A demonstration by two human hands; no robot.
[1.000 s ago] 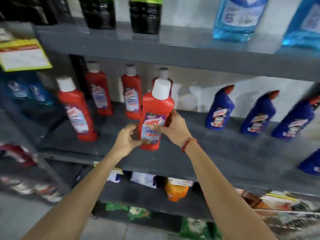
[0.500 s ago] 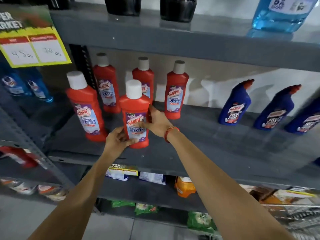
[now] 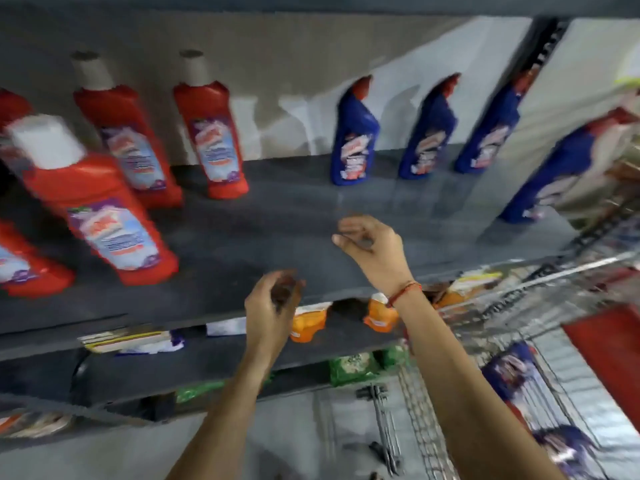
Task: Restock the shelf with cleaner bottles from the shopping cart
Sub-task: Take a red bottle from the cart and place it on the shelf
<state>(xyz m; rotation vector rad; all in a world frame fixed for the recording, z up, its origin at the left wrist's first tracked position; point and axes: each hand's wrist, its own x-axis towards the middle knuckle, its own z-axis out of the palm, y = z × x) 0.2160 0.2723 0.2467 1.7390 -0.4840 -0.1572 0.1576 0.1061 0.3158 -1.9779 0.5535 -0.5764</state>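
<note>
On the shelf [image 3: 277, 216], red bottles' [image 3: 100, 209] labels blur unreadable.

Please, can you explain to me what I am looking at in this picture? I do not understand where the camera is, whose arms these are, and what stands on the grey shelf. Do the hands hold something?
There is no machine here. A person wears a wide-angle camera on the head, so you look forward and down along that person's own two arms. The picture is blurred because the head is moving.

The left hand and the right hand are both empty, with loosely curled fingers, in front of the grey shelf.

On that shelf stand red cleaner bottles with white caps on the left, and blue cleaner bottles with red tips on the right. The middle of the shelf is bare.

At the lower right you see the wire shopping cart, with more blue bottles lying in it. Below the grey shelf are other packets, too blurred to name.
</note>
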